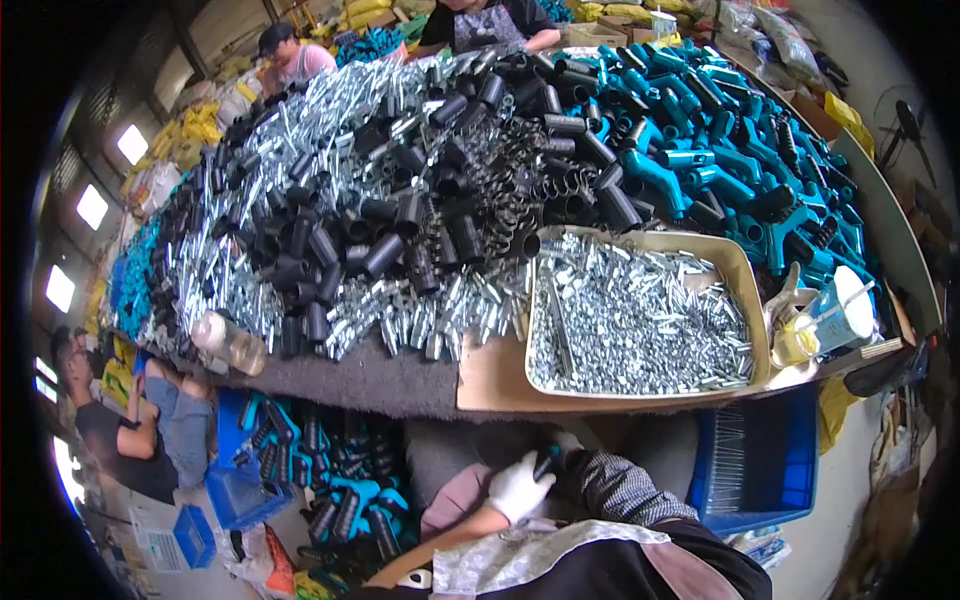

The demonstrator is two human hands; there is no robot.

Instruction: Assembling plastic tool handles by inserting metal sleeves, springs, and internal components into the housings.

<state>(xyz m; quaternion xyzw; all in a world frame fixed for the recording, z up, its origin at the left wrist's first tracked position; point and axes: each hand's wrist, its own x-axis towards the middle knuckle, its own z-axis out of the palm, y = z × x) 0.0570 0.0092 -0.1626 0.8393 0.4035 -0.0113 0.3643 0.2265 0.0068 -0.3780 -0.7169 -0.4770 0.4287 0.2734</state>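
Observation:
My left hand (520,488), in a white glove, is over my lap with its fingers closed round a small dark part with a touch of teal (546,464). Close beside that part is my right hand (566,442), also in a pale glove. A checkered sleeve (620,488) covers the right forearm, and most of the right fingers are hidden. Just beyond my hands is the table edge, where a cream tray (757,300) holds many small silver metal pieces. To the left of my lap, teal-and-black handle-shaped parts (350,505) lie heaped in a blue bin.
The table is heaped with silver metal rods (330,110), black sleeves (385,255), dark springs (505,185) and teal handles (720,160). A plastic bottle (230,343) and a drink cup (845,305) stand near its edge. A blue crate (760,460) sits right of me. Other people are around the table.

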